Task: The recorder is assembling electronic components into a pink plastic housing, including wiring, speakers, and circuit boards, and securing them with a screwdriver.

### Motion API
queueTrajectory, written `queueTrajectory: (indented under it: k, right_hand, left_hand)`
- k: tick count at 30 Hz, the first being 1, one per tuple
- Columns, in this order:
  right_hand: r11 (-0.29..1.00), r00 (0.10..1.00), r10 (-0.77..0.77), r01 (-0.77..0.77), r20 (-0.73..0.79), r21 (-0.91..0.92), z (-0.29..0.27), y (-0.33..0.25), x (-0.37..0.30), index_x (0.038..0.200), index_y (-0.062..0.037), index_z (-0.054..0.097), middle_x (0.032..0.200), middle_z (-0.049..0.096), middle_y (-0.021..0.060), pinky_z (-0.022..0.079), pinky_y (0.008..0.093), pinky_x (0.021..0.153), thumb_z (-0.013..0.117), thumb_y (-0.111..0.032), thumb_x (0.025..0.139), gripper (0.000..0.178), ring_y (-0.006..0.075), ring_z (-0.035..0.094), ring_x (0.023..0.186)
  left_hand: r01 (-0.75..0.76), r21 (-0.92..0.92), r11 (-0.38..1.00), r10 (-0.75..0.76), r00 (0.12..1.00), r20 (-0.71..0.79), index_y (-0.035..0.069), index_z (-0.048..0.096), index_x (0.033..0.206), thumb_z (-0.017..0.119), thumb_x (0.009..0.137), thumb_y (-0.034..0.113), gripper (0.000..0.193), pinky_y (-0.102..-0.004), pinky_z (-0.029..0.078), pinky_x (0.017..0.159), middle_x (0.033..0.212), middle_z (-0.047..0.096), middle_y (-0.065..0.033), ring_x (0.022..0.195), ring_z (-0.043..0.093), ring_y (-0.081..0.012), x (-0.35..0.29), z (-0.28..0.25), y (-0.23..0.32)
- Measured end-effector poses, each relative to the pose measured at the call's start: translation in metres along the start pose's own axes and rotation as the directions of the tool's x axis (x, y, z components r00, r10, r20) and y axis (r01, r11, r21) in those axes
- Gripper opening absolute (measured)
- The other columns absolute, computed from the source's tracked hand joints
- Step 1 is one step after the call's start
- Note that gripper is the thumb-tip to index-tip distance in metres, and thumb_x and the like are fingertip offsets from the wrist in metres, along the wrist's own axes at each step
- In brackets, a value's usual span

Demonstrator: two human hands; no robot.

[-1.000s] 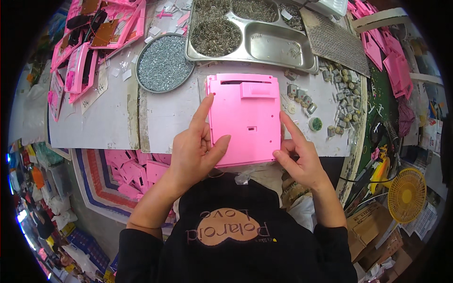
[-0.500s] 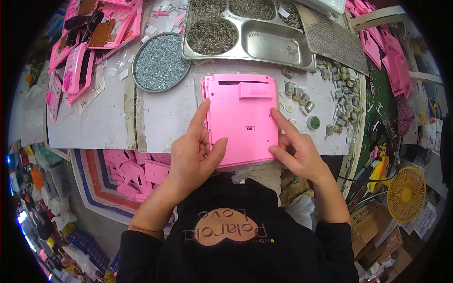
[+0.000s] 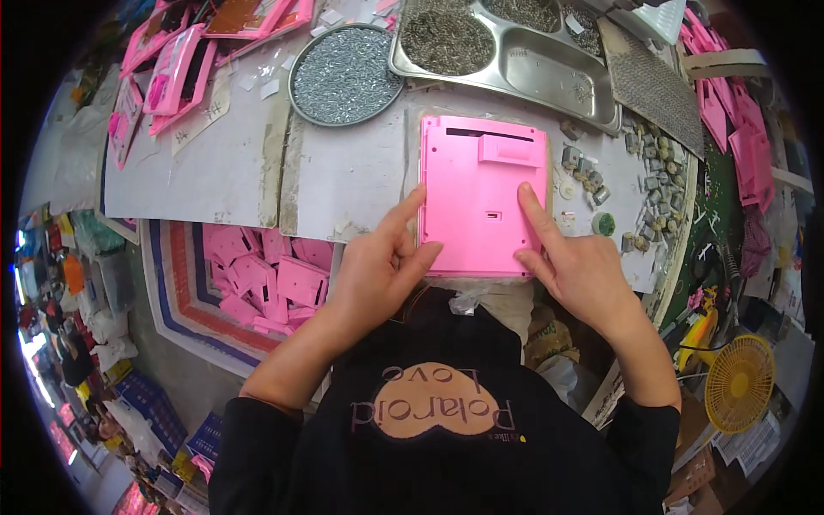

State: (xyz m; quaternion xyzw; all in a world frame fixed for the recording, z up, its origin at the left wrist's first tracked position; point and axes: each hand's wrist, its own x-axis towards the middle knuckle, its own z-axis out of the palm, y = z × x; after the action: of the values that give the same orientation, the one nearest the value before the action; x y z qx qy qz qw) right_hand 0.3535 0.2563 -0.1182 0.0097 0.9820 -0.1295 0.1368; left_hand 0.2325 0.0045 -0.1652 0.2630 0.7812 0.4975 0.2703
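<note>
The flat, roughly rectangular pink plastic case (image 3: 468, 193) is at the near edge of the white-topped worktable (image 3: 206, 184), square in front of the person in the dark sweatshirt (image 3: 343, 481). Taking the case as the centre of the dial, the bare left hand (image 3: 378, 270) comes in from 8 o'clock and grasps the left edge loosely, its thumb over the face and its index finger extended along the side. The bare right hand (image 3: 584, 270) lies at 4 o'clock, with index fingertip and thumb tip on the face near the right edge; its other fingers are hidden, so I cannot tell whether it clasps the case or merely rests there. A long dark slot (image 3: 489, 134) crosses the case's 12 o'clock end, and a raised pink block (image 3: 511, 150) sits just below it toward 1 o'clock. Beyond, the compartmented stainless-steel tray (image 3: 549, 73) stands between 12 and 1, and the round dish (image 3: 292, 81) filled with small silvery screws (image 3: 348, 75) between 10 and 11. Little grey metal motors (image 3: 657, 184) are scattered around 3 o'clock. Toward 8 o'clock, lower than the tabletop, the red, white and blue striped bag (image 3: 184, 287) holds loose pink plastic parts (image 3: 275, 283).
</note>
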Motion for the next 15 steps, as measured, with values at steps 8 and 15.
queueTrajectory:
  k: [8,15]
  right_hand:
    - [0.899,0.874,-0.425,0.439,-0.237,0.006,-0.028,-0.036,0.049,0.118,-0.0077,0.064,0.104,0.067,0.0102,0.052,0.0455,0.089,0.078,-0.021,0.076,0.046,0.0278,0.064,0.106]
    - [0.672,0.681,-0.684,0.728,-0.260,0.136,0.014,-0.042,0.077,0.106,-0.0093,0.068,0.112,0.064,0.0051,0.034,0.0618,0.116,0.080,-0.017,0.072,0.036,0.0276,0.058,0.121]
  left_hand:
    - [-0.041,0.149,0.988,0.035,0.999,0.040,0.006,0.067,0.087,0.077,0.087,0.018,0.016,-0.0334,0.048,0.056,0.070,0.061,-0.0050,0.060,0.061,-0.0206,-0.037,-0.001,-0.003]
    - [-0.284,0.125,0.950,0.298,0.949,-0.103,0.006,0.065,0.083,0.072,0.085,0.011,0.009,-0.0402,0.050,0.058,0.073,0.061,-0.0101,0.066,0.064,-0.0290,-0.042,0.019,-0.027]
